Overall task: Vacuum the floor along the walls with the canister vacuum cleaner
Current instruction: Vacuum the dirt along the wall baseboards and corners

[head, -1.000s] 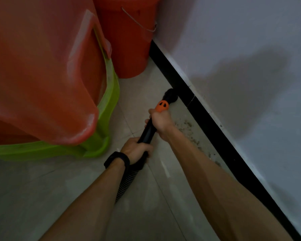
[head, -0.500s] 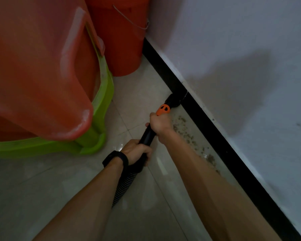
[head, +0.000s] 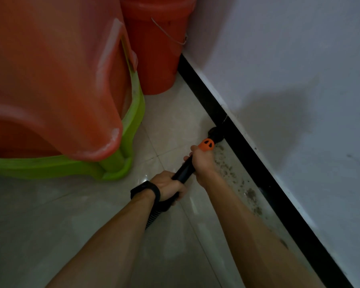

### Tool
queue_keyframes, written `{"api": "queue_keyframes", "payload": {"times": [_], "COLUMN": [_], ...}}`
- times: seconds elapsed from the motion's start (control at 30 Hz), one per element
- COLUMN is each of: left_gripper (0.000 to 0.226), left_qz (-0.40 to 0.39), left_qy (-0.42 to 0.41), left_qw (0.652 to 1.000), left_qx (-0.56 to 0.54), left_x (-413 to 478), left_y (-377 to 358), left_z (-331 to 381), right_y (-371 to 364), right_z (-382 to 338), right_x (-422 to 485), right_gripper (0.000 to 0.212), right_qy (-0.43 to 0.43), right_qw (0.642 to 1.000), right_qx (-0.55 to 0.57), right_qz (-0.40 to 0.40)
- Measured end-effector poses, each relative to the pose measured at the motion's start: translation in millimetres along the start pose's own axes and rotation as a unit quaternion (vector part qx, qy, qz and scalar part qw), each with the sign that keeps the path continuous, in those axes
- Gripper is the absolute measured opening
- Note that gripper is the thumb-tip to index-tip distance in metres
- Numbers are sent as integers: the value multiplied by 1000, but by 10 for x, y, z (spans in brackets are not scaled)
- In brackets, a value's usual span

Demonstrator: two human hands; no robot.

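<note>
From my end I'm seeing a black wand with an orange collar, a black ribbed hose, an orange-red tub, a lime-green basin, a red bucket, a pale beige tiled floor with dark specks, black skirting, a greyish-white wall and a black wristband.

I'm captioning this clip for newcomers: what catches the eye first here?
A big orange tub nested over a green tub fills the upper left. At centre, the left hand and right hand grip a black vacuum wand, its nozzle at the black baseboard, beside dark dirt specks on the tile.
</note>
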State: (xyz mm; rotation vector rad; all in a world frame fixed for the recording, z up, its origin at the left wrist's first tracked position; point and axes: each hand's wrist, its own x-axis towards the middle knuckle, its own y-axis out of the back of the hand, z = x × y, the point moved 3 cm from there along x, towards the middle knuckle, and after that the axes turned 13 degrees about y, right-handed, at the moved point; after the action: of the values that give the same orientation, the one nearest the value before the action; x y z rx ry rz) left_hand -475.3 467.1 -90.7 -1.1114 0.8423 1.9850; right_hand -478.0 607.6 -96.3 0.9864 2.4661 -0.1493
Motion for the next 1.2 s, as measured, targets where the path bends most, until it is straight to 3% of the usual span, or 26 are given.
{"api": "queue_keyframes", "payload": {"times": [0.13, 0.3, 0.47, 0.6, 0.9, 1.03, 1.2], "left_gripper": [17, 14, 17, 18, 49, 35, 23], "left_qz": [107, 164, 219, 197, 171, 147, 179], "left_qy": [-35, -83, -109, -89, -43, -57, -88], "left_qw": [989, 970, 917, 911, 916, 904, 878], "left_qx": [92, 158, 314, 352, 361, 397, 435], "left_x": [8, -46, -162, -330, -658, -662, -619], "left_y": [77, 207, 355, 390, 441, 352, 137], "left_z": [26, -19, -334, -808, -1548, -1436, -1230], "right_y": [22, -72, -175, -334, -668, -486, -206], "right_z": [10, -1, 203, 432, 876, 913, 862], "right_x": [-26, -39, -349, -758, -1433, -1478, -1363], "right_gripper": [6, 11, 17, 21, 15, 15, 17], "right_qy": [8, -39, -100, -106, -99, -103, -124], "right_qw": [996, 980, 949, 953, 969, 961, 952], "right_qx": [90, 192, 301, 283, 217, 233, 256], "right_qz": [1, -18, -3, 22, 67, 110, 110]}}
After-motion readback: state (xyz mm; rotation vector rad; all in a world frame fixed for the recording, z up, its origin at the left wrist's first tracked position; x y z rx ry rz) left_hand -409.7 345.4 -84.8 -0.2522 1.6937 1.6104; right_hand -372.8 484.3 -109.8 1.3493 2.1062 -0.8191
